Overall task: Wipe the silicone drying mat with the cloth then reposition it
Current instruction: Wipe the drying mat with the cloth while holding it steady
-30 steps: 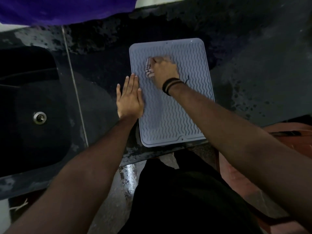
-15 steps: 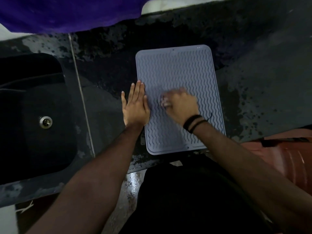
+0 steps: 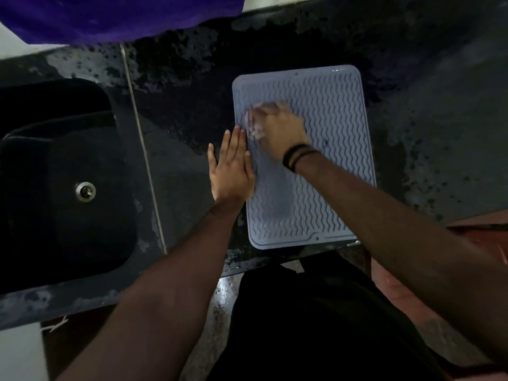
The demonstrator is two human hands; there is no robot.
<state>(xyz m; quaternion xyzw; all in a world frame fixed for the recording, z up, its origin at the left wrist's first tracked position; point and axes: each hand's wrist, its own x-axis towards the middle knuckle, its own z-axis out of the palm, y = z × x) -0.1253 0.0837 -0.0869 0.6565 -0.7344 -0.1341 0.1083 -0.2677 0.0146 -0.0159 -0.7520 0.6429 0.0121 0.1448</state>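
A grey-blue silicone drying mat with wavy ridges lies flat on the dark wet countertop. My right hand, with black bands on the wrist, grips a small pale cloth and presses it on the mat's upper left area. The cloth is blurred and mostly hidden under the fingers. My left hand lies flat with straight fingers on the mat's left edge and the counter beside it.
A dark sink with a metal drain sits to the left. A purple fabric hangs over the far edge. A reddish object stands at the lower right, beyond the counter's front edge.
My right hand with the cloth slid from the mat's upper part down to its middle, then back up toward the upper left. The left hand stayed flat on the left edge.
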